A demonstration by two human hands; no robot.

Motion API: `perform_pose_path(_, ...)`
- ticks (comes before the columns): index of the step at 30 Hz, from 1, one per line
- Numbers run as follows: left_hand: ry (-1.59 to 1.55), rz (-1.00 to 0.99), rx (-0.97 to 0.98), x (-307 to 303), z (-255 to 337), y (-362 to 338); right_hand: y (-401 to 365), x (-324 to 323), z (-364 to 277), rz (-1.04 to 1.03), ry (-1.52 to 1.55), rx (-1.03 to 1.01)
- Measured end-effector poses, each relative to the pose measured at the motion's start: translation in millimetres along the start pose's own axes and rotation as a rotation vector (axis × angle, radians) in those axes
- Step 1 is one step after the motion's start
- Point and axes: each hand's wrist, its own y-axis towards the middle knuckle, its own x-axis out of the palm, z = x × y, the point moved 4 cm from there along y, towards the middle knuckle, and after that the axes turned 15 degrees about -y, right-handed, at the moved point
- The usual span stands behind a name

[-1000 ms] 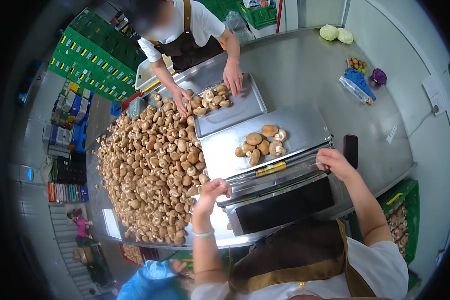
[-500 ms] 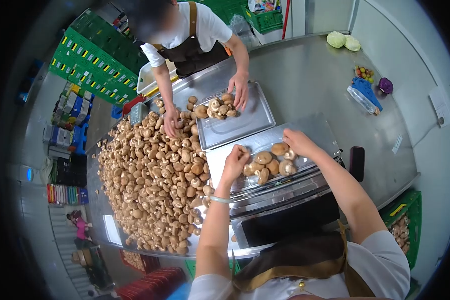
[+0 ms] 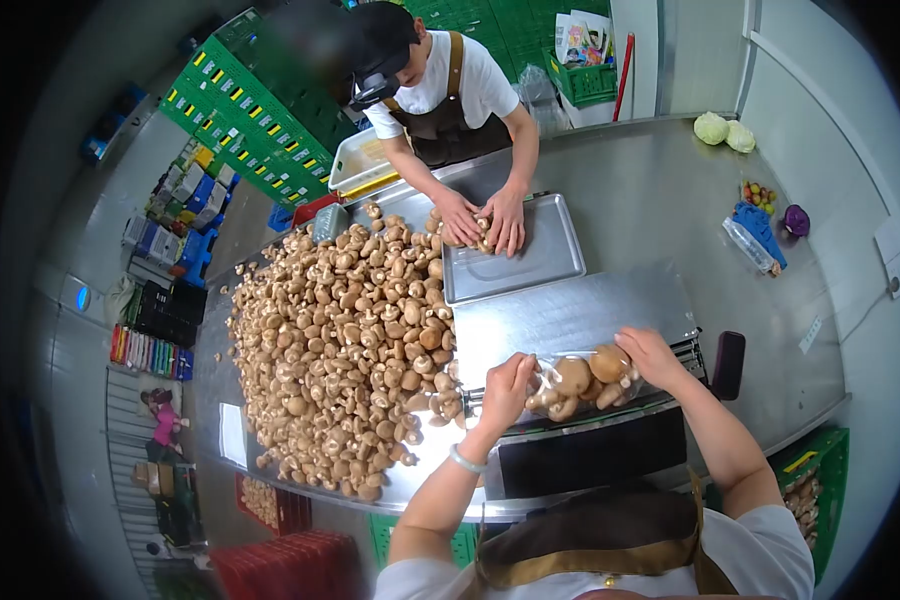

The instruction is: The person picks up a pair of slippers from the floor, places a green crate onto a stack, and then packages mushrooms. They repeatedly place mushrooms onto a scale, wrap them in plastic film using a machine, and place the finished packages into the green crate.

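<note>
Just nearer the wearer than the shallow metal tray (image 3: 548, 262), I have a small group of shiitake mushrooms (image 3: 574, 377) on my feed, caught under shiny clear film (image 3: 542, 372) between two bare hands. At the group's end on the tray's left side, I see the left hand (image 3: 508, 392) with its fingers pinched on the film, a pale bangle (image 3: 467, 459) round that wrist. At the opposite end, to the tray's right, I see the right hand (image 3: 652, 357) with its fingers curled and closed on the film's edge. Between tray and group I make out a bare metal plate (image 3: 570, 312); farther out on the wearer's side of the tray is a black panel (image 3: 592, 455). Left of the tray, I get a broad heap of loose shiitake (image 3: 345, 345), reaching close to its edge. Over the tray's far left part, a co-worker's two hands (image 3: 505, 222) are cupped around more mushrooms, partly hidden from me. Right of the tray and nearer the wearer, I see a dark, phone-shaped object (image 3: 728, 365) lying on the steel table (image 3: 640, 210).
</note>
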Motion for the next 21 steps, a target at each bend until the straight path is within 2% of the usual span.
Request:
perform_pose_path(2, -0.039, 0.011, -0.082, -3, 19, -27, -25, -17, -24, -0.051, -0.016, 0.031)
perform_pose_path(3, -0.013, -0.039, -0.206, -5, 27, -42, -37, -18, -30, -0.076, -0.022, 0.048)
perform_pose_path(4, -0.030, -0.074, -0.251, -4, 25, -56, -52, -14, -33, -0.067, 0.073, 0.059)
perform_pose_path(7, -0.012, -0.242, -0.400, 0, 3, -92, -96, 25, 3, -0.157, 0.154, 0.199)
perform_pose_path(9, 0.045, -0.194, -0.333, 10, -35, -108, -110, 34, 9, -0.127, -0.053, 0.168)
perform_pose_path(11, 0.196, -0.146, -0.330, 21, -76, -125, -128, 61, 31, -0.045, -0.190, 0.172)
perform_pose_path(12, 0.139, -0.110, -0.327, 28, -90, -130, -133, 69, 42, -0.040, -0.211, 0.239)
perform_pose_path(13, 0.204, -0.097, -0.347, 33, -103, -135, -140, 82, 63, 0.019, -0.272, 0.221)
perform_pose_path(15, 0.285, -0.031, -0.310, 38, -124, -150, -160, 89, 83, 0.074, -0.234, 0.357)
perform_pose_path(17, 0.175, 0.169, -0.237, 35, -122, -168, -185, 91, 95, 0.064, -0.092, 0.478)
perform_pose_path(18, 0.065, 0.211, -0.244, 30, -119, -178, -197, 90, 96, 0.097, -0.015, 0.487)
perform_pose_path(19, -0.201, 0.231, -0.181, 31, -134, -190, -203, 91, 95, 0.134, 0.060, 0.484)
perform_pose_path(21, -0.081, 0.202, 0.013, 39, -133, -204, -207, 102, 90, 0.243, 0.092, 0.423)
